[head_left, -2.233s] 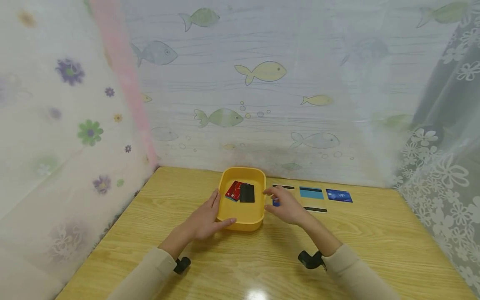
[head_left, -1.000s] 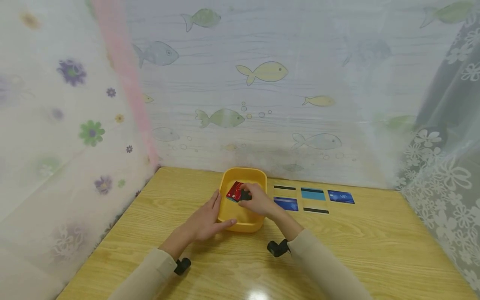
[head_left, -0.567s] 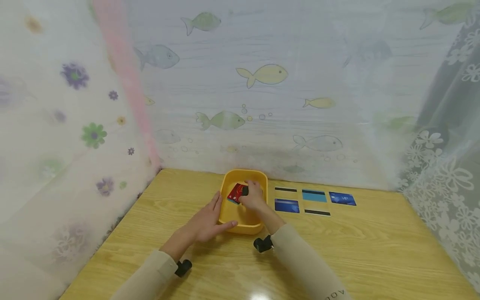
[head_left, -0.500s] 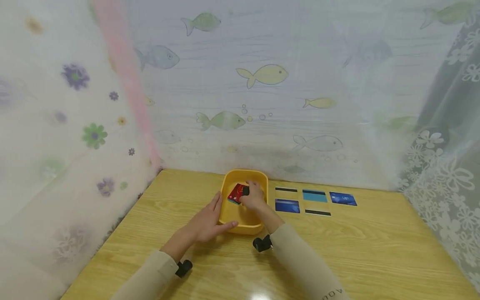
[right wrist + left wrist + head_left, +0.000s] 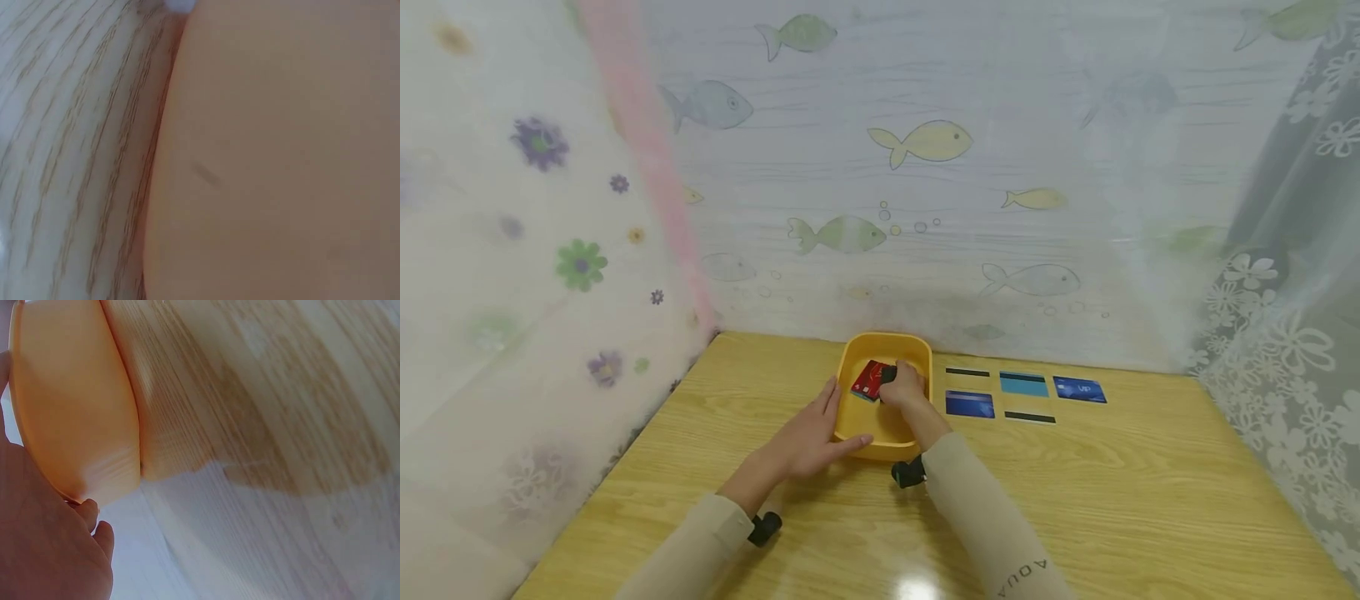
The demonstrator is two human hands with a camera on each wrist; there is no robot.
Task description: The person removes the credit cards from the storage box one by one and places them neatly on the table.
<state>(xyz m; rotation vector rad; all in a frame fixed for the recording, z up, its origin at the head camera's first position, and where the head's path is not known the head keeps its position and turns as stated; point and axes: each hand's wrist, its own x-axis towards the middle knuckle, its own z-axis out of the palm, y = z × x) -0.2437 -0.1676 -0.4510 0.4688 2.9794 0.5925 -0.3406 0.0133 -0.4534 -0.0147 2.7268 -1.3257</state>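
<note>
A yellow plastic bin (image 5: 859,423) stands on the wooden table near its back edge. My left hand (image 5: 801,442) holds its near left corner, thumb on the front rim, fingers along the outer side. In the left wrist view, that hand (image 5: 50,531) is at the bin wall (image 5: 75,406). My right hand (image 5: 906,389) reaches inside, its curled fingers on a black card (image 5: 888,374) that they mostly hide. A red card (image 5: 868,379) lies just left of it, over a bluish card edge. The bin wall (image 5: 281,150) fills most of the right wrist view, hiding the right hand.
Right of the bin, cards lie in two rows: a black-striped pale card (image 5: 967,372), a light blue card (image 5: 1024,383), a blue VIP card (image 5: 1079,389), a dark blue card (image 5: 970,404) and another striped card (image 5: 1030,417). A fish-print curtain (image 5: 925,250) hangs behind.
My right hand has moved left from outside the bin's right rim into it, onto the black card, uncovering the dark blue card. My left hand stays at the bin.
</note>
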